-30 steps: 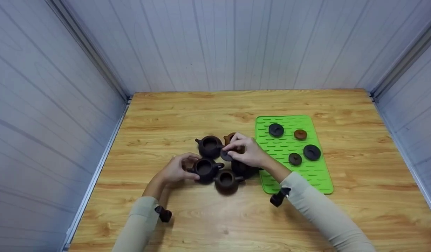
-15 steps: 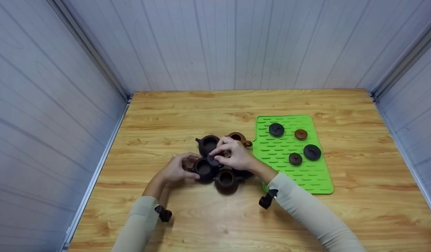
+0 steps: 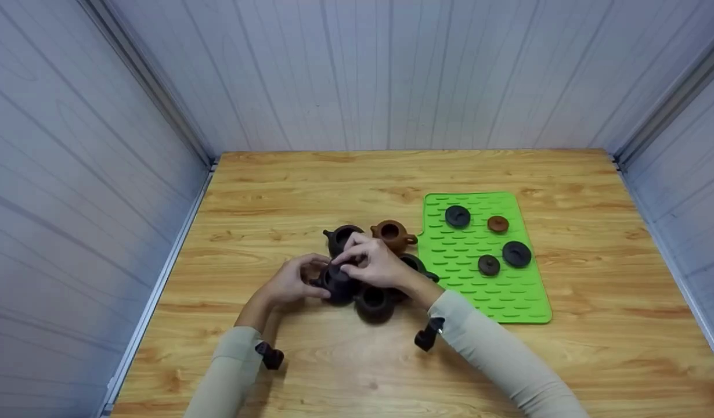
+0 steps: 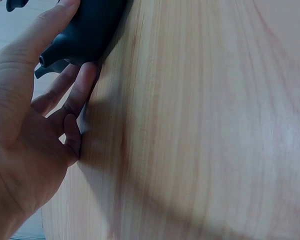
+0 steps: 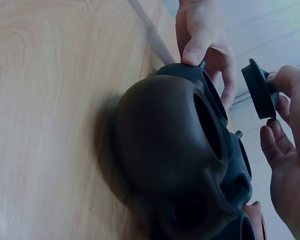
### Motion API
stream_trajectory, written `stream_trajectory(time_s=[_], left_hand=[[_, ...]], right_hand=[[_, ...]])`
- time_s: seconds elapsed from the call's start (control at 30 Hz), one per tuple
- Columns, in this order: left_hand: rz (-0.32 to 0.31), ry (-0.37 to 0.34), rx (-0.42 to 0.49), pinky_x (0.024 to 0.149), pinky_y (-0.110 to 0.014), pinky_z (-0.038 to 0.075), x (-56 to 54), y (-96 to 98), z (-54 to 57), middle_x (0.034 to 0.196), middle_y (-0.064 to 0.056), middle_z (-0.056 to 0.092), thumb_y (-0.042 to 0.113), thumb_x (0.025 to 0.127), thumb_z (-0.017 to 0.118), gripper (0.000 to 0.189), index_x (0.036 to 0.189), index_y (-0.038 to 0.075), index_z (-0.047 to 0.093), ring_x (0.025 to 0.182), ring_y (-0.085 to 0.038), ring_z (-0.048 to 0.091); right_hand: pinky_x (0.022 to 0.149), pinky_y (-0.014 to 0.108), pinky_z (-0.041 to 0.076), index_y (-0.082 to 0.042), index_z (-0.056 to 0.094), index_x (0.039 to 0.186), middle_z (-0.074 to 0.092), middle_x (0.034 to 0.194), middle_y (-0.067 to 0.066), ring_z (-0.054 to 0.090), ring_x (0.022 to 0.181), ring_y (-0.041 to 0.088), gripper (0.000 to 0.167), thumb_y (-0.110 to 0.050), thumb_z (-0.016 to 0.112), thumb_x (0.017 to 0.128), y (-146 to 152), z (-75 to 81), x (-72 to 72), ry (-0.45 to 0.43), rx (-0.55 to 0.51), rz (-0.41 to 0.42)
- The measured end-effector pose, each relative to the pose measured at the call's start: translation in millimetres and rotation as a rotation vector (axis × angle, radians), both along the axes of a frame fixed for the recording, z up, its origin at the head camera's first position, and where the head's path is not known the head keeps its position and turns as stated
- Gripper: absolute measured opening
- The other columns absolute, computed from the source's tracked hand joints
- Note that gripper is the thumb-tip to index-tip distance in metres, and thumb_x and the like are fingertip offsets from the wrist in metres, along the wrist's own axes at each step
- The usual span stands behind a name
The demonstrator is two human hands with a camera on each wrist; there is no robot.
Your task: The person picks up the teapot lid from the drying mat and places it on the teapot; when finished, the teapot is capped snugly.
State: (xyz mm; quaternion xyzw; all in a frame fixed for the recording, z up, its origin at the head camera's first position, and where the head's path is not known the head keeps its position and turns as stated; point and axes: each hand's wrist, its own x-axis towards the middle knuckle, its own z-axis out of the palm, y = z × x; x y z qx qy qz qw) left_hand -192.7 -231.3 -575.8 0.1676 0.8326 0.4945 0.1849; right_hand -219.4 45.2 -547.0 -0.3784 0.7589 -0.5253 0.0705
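Head view looks down across the table point(image 3: 299, 188); low, close wrist views share the left hand point(image 4: 27, 150).

Right grip point(image 3: 375, 262) pinching, just beside the left grip point(image 3: 292, 280)
Left thumb point(image 4: 44, 31) curves apart from its fingers point(image 4: 80, 82); behind the grips, the left forearm point(image 3: 224, 367) and right forearm point(image 3: 502, 355) slant outward, both sleeved.

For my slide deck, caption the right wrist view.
Right hand pinches a dark lid above lidless teapots; left hand holds one.

Dark round lid point(image 5: 259, 92), held above dark teapot point(image 3: 339, 289), teapot upright, uncovered
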Motion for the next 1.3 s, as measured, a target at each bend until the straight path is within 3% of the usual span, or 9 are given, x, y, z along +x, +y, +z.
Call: stream_trajectory(time_s=[0.27, 0.47, 0.6, 0.73, 0.9, 1.3], left_hand=[[0.000, -0.006, -0.007, 0.114, -0.050, 0.058, 0.3, 0.7, 0.9, 0.144, -0.023, 0.076, 0.010, 0.090, 0.096, 0.067, 0.150, 0.002, 0.066, 0.131, -0.038, 0.074], [-0.010, 0.005, -0.005, 0.117, -0.057, 0.057, 0.1, 0.0, -0.1, 0.145, -0.023, 0.075, 0.011, 0.091, 0.096, 0.066, 0.150, 0.002, 0.066, 0.134, -0.041, 0.073], [-0.013, 0.004, -0.009, 0.114, -0.051, 0.058, 0.3, -0.2, -0.2, 0.146, -0.022, 0.075, 0.012, 0.091, 0.095, 0.066, 0.150, 0.003, 0.066, 0.133, -0.040, 0.073], [-0.010, -0.007, -0.007, 0.109, -0.037, 0.059, 0.4, -1.0, 0.3, 0.146, -0.021, 0.075, 0.012, 0.091, 0.095, 0.066, 0.151, 0.005, 0.067, 0.132, -0.038, 0.074], [-0.010, -0.015, -0.004, 0.104, -0.024, 0.056, 1.4, -0.6, 0.8, 0.145, -0.018, 0.077, 0.014, 0.090, 0.096, 0.068, 0.151, 0.007, 0.067, 0.133, -0.035, 0.073], [-0.016, 0.013, 0.010, 0.108, -0.029, 0.057, 0.9, 1.6, 0.6, 0.145, -0.019, 0.076, 0.014, 0.091, 0.096, 0.066, 0.150, 0.005, 0.068, 0.132, -0.036, 0.073]], right_hand=[[0.086, 0.028, 0.058, -0.008, 0.090, 0.115, 0.072, 0.108, 0.017, 0.066, 0.105, 0.024, 0.018, -0.003, 0.081, 0.100, -6, -9.3, -1.6, 0.053, -0.006, 0.009], [0.092, 0.027, 0.054, -0.008, 0.090, 0.114, 0.073, 0.108, 0.016, 0.066, 0.104, 0.024, 0.017, -0.004, 0.082, 0.100, -8, -12.7, -1.5, 0.096, 0.027, 0.000], [0.093, 0.030, 0.053, -0.008, 0.090, 0.113, 0.073, 0.108, 0.016, 0.067, 0.104, 0.026, 0.017, -0.004, 0.082, 0.099, -9, -13.8, -0.5, 0.121, 0.038, -0.009], [0.092, 0.033, 0.053, -0.007, 0.090, 0.112, 0.073, 0.108, 0.016, 0.066, 0.102, 0.027, 0.016, -0.004, 0.081, 0.099, -12, -15.6, 0.2, 0.141, 0.046, -0.008], [0.096, 0.029, 0.053, -0.008, 0.090, 0.112, 0.074, 0.109, 0.016, 0.068, 0.106, 0.027, 0.015, -0.006, 0.082, 0.099, -14, -18.5, 0.5, 0.153, 0.074, 0.002], [0.104, 0.038, 0.056, -0.008, 0.090, 0.114, 0.074, 0.113, 0.014, 0.068, 0.113, 0.030, 0.015, -0.009, 0.082, 0.101, -14, -20.5, 0.5, 0.164, 0.155, 0.019]])
